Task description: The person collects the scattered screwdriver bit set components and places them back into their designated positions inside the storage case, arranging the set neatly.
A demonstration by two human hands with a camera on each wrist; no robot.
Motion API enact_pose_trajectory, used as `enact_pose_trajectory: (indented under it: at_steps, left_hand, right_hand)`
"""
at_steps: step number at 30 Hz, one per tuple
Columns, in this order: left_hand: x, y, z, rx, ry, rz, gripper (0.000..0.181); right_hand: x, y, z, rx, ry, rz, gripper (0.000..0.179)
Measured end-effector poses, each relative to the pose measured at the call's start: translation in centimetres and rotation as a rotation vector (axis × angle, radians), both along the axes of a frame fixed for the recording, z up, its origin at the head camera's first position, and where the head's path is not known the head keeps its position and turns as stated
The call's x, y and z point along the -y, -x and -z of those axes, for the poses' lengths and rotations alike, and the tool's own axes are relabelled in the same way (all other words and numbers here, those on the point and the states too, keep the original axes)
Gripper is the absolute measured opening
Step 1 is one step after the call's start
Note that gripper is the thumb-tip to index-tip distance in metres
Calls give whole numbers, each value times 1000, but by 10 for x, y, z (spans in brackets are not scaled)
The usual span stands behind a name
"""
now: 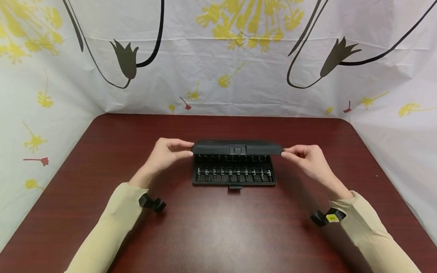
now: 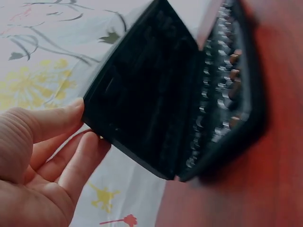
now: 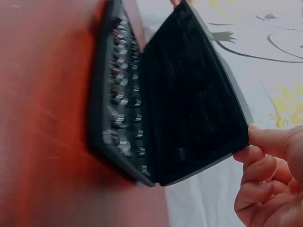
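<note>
A black bit case [image 1: 234,184] lies on the table with its lid [image 1: 218,147] partly raised, tilted up from the hinge at the back. Two rows of metal bits [image 1: 230,174] stand in the base; the lid partly covers the back row. My left hand [image 1: 168,153] pinches the lid's left corner between thumb and fingers. At the opposite corner my right hand [image 1: 308,161] pinches the lid the same way. The wrist views show the lid's dark inner face [image 2: 142,90] and the bits [image 3: 118,80] along the base, somewhat blurred.
The case sits on a dark red wooden table [image 1: 218,227]. Behind it and at both sides hangs a white sheet [image 1: 259,91] with yellow and grey flower prints. Each wrist bears a small black camera [image 1: 151,203] over a pale sleeve [image 1: 109,223].
</note>
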State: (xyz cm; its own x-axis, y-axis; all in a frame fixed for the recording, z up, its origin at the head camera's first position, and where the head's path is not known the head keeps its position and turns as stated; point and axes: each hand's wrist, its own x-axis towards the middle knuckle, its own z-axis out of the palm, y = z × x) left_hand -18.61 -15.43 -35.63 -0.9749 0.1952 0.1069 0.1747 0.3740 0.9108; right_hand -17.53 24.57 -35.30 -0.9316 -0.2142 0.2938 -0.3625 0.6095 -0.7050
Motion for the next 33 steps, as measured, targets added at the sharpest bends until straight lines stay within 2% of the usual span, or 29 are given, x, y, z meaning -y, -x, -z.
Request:
enact_pose_trajectory:
  at_steps: [4, 9, 13, 19, 24, 30, 33]
  left_hand:
    - [-1, -11, 7, -41, 27, -2, 28]
    - [-6, -23, 17, -43, -78, 18, 29]
    - [-10, -31, 24, -59, -112, 13, 29]
    - [-14, -40, 33, -193, 13, 5, 25]
    - [-18, -45, 40, -250, 106, -7, 21]
    - [-23, -50, 40, -307, 240, 23, 19]
    - [-29, -52, 37, -364, 375, 33, 20]
  right_hand:
    - [0, -12, 9, 20, 5, -4, 12]
    - [3, -25, 20, 45, 4, 19, 14]
    - [7, -33, 27, 10, -1, 40, 15]
    - [12, -44, 40, -6, -24, 39, 20]
    - [15, -52, 49, 20, -41, 7, 25]
    - [14, -54, 55, 32, -75, -15, 26]
    - [14, -53, 53, 25, -111, -29, 22]
